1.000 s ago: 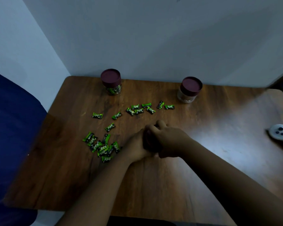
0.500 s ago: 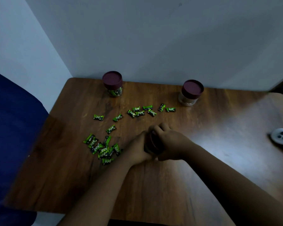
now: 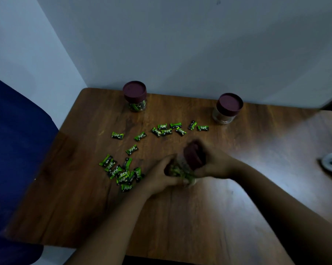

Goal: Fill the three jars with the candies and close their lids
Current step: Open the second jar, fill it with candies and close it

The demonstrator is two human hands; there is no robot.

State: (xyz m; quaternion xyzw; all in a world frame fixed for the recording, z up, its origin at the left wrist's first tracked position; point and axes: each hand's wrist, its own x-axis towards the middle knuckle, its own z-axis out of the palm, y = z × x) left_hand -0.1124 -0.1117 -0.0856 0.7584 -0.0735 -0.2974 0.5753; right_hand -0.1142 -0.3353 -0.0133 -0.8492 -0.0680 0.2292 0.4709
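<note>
The jar at the middle of the table is held between both hands and is seen tilted, its long axis leaning so that the mouth points up and away toward the wall; green candies show through its glass. It is gripped around its body by the left hand, whose fingers are curled about it. The dark red lid is held at the jar's upper end by the right hand, fingers wrapped around its rim; whether it is seated cannot be told through the blur. Half a second ago the jar was hidden between closed hands; now it is exposed and tipped. Loose candies are heaped just left of the jar, others scattered beyond it. Two lidded jars stand far beyond it, by the wall.
</note>
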